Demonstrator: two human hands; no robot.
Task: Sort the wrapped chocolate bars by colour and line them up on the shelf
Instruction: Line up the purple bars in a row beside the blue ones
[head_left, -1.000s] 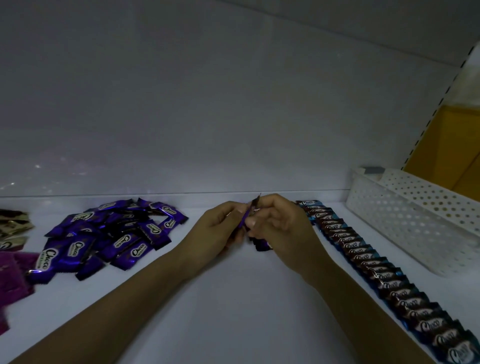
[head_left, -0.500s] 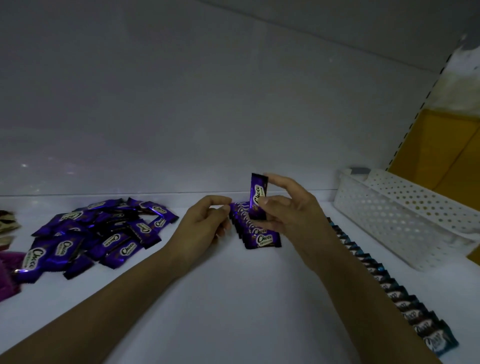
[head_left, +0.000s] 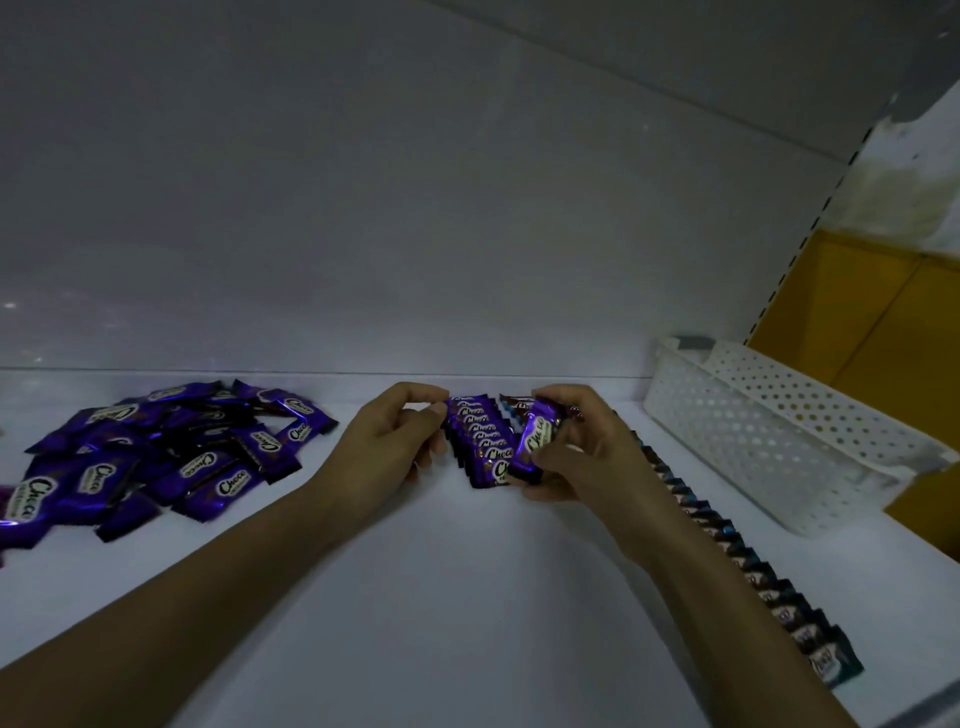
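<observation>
A short row of purple bars (head_left: 480, 441) lies overlapped on the white shelf (head_left: 441, 597) at the centre back. My right hand (head_left: 576, 452) pinches one purple bar (head_left: 535, 441) and holds it tilted against the row's right front end. On the row's left side, my left hand (head_left: 400, 441) has curled fingers, with fingertips touching the rear bars. A loose pile of purple bars (head_left: 166, 457) lies at the left. A long row of blue bars (head_left: 737, 551) runs along the right, partly hidden by my right forearm.
A white perforated basket (head_left: 769, 431) stands at the right back, beside the blue row. The shelf's back wall (head_left: 415, 234) rises just behind the rows. A yellow panel (head_left: 872, 312) shows beyond the shelf's right upright.
My right hand has lowered the purple bar from upright above the row down to the row's front end. My left hand stays at the row's left side. The camera has shifted a little.
</observation>
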